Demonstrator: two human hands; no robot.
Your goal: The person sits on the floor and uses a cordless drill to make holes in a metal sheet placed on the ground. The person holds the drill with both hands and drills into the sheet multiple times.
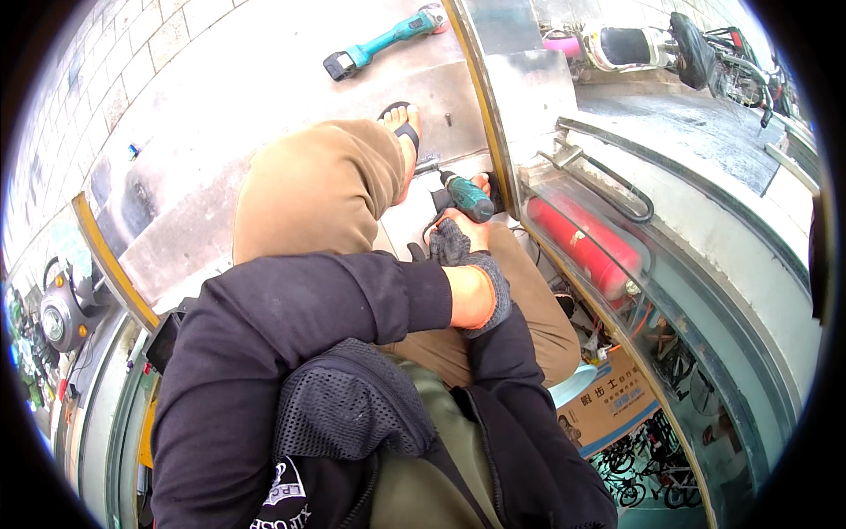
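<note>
The teal-and-black cordless drill point(470, 197) sits just beyond my right hand point(456, 240), long axis slanting forward-left — my left hand point(500, 298), grey-gloved, farther back; I can't tell what either grips

Top ctr, on pale step point(273, 66): teal grinder point(386, 40), batt. end toward L. Top R: parked scooter point(627, 47) w/ dark seat. R side: red cylinder point(582, 242) on its side; below in view, cardboard box point(608, 397), then several bikes point(630, 489). Far L: scooter point(60, 317) w/ round headlight. Upper L: pale paving point(167, 40).
</note>
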